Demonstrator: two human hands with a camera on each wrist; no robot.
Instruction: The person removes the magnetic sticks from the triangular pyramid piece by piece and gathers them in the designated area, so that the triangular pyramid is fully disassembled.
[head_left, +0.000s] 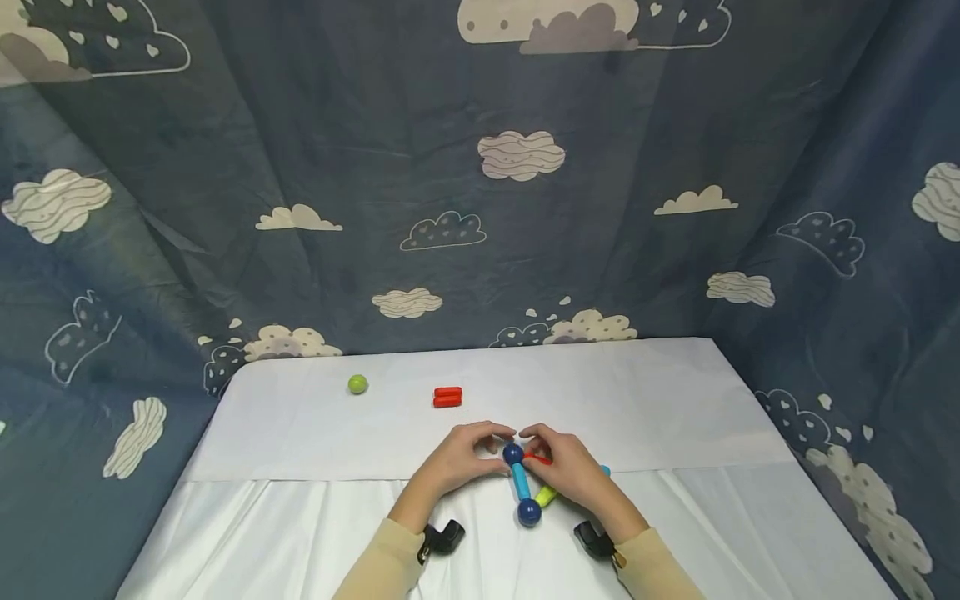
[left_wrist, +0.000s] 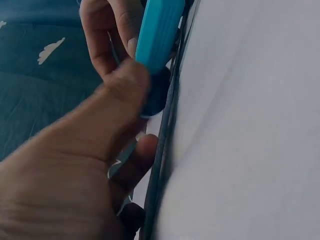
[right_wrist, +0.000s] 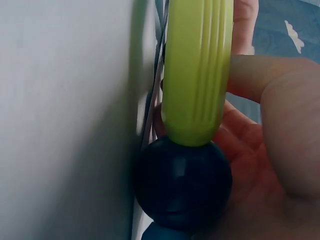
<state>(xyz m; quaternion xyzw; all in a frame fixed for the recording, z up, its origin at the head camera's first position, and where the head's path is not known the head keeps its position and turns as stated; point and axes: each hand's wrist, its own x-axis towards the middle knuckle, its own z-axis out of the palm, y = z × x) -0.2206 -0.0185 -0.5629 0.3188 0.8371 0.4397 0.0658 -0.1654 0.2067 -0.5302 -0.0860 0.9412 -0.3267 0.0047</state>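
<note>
A toy of ridged rods and dark blue balls lies between my hands. Thumb and fingers of my left hand (head_left: pixel 463 454) pinch its far ball (head_left: pixel 513 453); the left wrist view has the thumb against this ball (left_wrist: pixel 158 92) beside the cyan rod (left_wrist: pixel 159 35). That rod runs to a nearer dark blue ball (head_left: pixel 528 512). My right hand (head_left: pixel 567 467) pinches a red rod (head_left: pixel 537 458) beside the far ball. Under this hand passes a yellow-green rod (head_left: pixel 546 497), largely hidden; the right wrist view shows the yellow-green rod (right_wrist: pixel 197 70) meeting a dark blue ball (right_wrist: pixel 183 182).
Farther back on the white table (head_left: pixel 637 400) lie two red rods (head_left: pixel 447 397) side by side and a green ball (head_left: pixel 357 384). A blue piece (head_left: pixel 605 470) peeks out behind my right hand. Behind the table hangs a dark cloud-print cloth (head_left: pixel 360 167).
</note>
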